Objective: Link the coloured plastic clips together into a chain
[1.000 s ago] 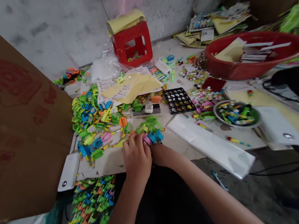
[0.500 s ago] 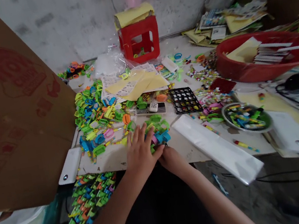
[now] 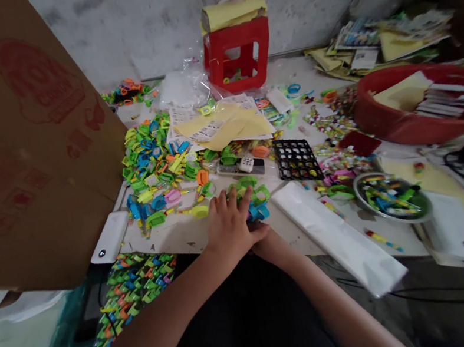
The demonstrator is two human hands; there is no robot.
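Note:
My left hand lies palm down at the front edge of the table, its fingers spread over a small heap of plastic toy pieces. Green pieces and a blue piece show past its fingertips. Just beside it, my right hand sits low at the edge, partly covered by the left thumb. The right fingers are hidden, so whatever they may hold cannot be seen.
A large cardboard box stands on the left by a pile of colourful toy pieces. To the right lie a white plastic-wrapped packet, a black grid tray, a bowl of small parts and a red basin.
The view has shifted, so most things appear farther right. My left hand has slid over my right hand, hiding the right fingers that showed curled before.

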